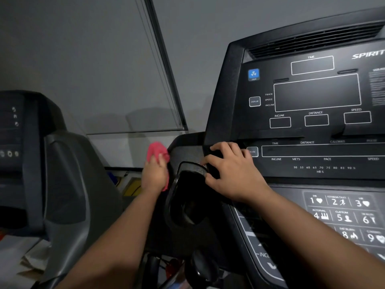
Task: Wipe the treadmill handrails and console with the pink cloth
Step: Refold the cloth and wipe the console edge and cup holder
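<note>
At the far left a second exercise machine (pixel 31 155) is seen, its dark console carrying a few small round controls, with a grey moulded shroud (pixel 70 184) beside it. Behind it, a grey wall (pixel 83 59) is crossed by a dark slanted frame strip (pixel 164 59).

Near the middle, the pink cloth (pixel 156 152) is held bunched in the left hand (pixel 155 174), whose fingers are curled round it. The cloth is pressed against the outer left side of the treadmill console (pixel 312 122). Its long axis runs roughly upright: most of the fabric points up and away above the fingers, and a smaller strip shows below the heel of the hand.

Just right of the cloth, a recessed cup holder (pixel 187 197) is set into the console's left wing, its opening dark and its rim glossy. The right hand (pixel 231 174) is laid over the console's left edge between the cup holder and the SCAN button (pixel 252 151); its fingers are spread and lightly bent, resting on the plastic, and nothing is held in it.

Further right, the display panel is marked with a blue FAN button (pixel 253 74), a DISPLAY button (pixel 254 101) and blank windows labelled TIME, INCLINE, DISTANCE and SPEED. A vent grille (pixel 312 41) runs along the top. At the lower right, a numbered keypad (pixel 343 215) is seen.
</note>
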A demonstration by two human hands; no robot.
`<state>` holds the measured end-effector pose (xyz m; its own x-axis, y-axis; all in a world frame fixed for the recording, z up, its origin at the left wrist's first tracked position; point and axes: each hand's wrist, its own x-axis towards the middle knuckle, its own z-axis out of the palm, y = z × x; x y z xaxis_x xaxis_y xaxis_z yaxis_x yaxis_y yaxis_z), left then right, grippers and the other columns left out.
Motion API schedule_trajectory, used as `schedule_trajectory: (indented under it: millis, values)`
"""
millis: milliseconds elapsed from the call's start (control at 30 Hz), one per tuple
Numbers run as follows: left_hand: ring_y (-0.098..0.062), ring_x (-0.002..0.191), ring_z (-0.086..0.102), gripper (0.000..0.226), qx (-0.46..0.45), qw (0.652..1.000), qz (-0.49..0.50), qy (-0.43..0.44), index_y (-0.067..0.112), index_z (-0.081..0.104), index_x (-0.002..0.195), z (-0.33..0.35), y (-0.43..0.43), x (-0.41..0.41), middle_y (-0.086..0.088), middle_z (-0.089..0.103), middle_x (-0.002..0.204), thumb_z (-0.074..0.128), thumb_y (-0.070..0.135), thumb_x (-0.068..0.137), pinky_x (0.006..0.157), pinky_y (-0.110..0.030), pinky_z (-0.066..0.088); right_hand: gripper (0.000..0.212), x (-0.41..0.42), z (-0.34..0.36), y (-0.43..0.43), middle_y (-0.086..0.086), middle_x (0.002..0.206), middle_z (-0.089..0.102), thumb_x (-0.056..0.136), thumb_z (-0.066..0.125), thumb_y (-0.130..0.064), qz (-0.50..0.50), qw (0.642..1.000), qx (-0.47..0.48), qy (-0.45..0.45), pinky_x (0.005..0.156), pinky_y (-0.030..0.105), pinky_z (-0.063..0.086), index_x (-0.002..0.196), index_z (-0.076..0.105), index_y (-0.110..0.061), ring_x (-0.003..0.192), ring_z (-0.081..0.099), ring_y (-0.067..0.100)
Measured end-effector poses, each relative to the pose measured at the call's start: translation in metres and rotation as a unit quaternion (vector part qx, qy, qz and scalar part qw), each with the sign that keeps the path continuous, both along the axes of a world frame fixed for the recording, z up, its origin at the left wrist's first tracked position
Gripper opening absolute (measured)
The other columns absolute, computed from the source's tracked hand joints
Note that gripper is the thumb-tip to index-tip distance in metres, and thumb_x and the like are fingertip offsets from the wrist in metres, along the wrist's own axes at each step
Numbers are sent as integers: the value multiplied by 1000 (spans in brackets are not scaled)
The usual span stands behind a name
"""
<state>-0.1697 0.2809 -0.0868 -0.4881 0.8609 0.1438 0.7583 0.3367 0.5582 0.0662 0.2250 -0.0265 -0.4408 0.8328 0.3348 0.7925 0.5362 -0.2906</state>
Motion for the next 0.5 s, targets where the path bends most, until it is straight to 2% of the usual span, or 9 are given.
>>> schedule_trajectory:
  millis: [67, 167, 233, 333, 400, 500]
  values:
    - [-36, 121, 49, 55, -86, 993, 49, -58, 8, 48, 135, -3, -6, -23, -21, 51, 134, 17, 39, 102, 98, -41, 37, 35, 0, 0, 0, -8, 137, 32, 88, 47, -48, 1, 1000, 0, 3, 103, 37, 16, 122, 53, -39, 130, 20, 14]
    - [-33, 123, 49, 56, -131, 987, 44, -82, 9, 48, 136, -10, -27, -41, -19, 51, 137, 18, 42, 101, 101, -38, 35, 35, 0, 0, 0, -8, 137, 32, 88, 48, -48, 0, 1000, 2, 6, 102, 37, 17, 121, 54, -38, 129, 20, 14]
    - [-34, 120, 50, 55, -122, 990, 42, -48, 7, 48, 134, -15, -43, -42, -21, 51, 133, 21, 42, 101, 98, -39, 36, 35, 0, 0, 0, -7, 136, 33, 87, 49, -47, -3, 1000, 7, 7, 101, 37, 17, 121, 54, -37, 129, 22, 15]
    - [-40, 116, 47, 50, -85, 995, 28, 54, 6, 45, 136, -19, -70, -29, -27, 49, 128, 29, 38, 101, 99, -42, 36, 36, -2, -1, 0, -6, 136, 34, 87, 49, -47, -6, 1000, 12, 4, 101, 38, 18, 121, 55, -37, 129, 23, 16]
    - [-38, 120, 42, 47, -58, 990, -26, 124, 11, 43, 139, -19, -87, -13, -23, 45, 132, 34, 35, 100, 102, -41, 34, 36, -2, 0, -1, -6, 136, 34, 87, 49, -47, -6, 1000, 13, 2, 102, 39, 19, 121, 54, -37, 130, 23, 16]
    - [-31, 130, 31, 49, -37, 977, -134, 162, 17, 40, 144, -21, -104, 7, -15, 35, 144, 37, 36, 98, 109, -41, 27, 36, -1, 0, -2, -6, 136, 34, 87, 49, -47, -6, 1000, 14, -1, 102, 39, 19, 121, 54, -37, 129, 23, 16]
